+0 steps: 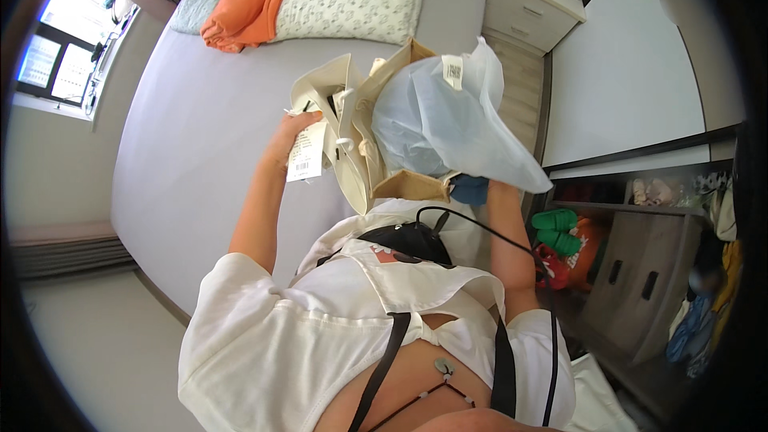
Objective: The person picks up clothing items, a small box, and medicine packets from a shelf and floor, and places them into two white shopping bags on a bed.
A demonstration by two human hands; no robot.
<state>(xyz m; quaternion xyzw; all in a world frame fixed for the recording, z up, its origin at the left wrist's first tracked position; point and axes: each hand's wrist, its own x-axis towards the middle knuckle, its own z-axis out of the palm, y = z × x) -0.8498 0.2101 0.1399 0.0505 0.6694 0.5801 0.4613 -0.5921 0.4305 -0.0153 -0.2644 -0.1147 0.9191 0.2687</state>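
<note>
My left hand [298, 130] is closed round the left edge of a stiff cream bag [350, 172], held above the bed. A white paper tag [306, 152] with a barcode hangs just below those fingers. Tan cardboard-like flaps [410, 187] show beside the cream walls. Bulging out on the right is a pale blue translucent plastic bag [416, 116] with a small white label [453, 72]; its contents cannot be made out. My right forearm [512, 260] reaches up behind this plastic, which hides the right fingers. Something dark blue [470, 190] shows near that wrist.
The bed [200, 152] carries a patterned pillow [352, 0] and a rolled orange blanket [248, 8]. A white drawer cabinet [528, 12] stands far right. On the right, an open wardrobe [640, 272] holds green slippers [558, 231] and clothes. A black cable [488, 230] crosses my right forearm.
</note>
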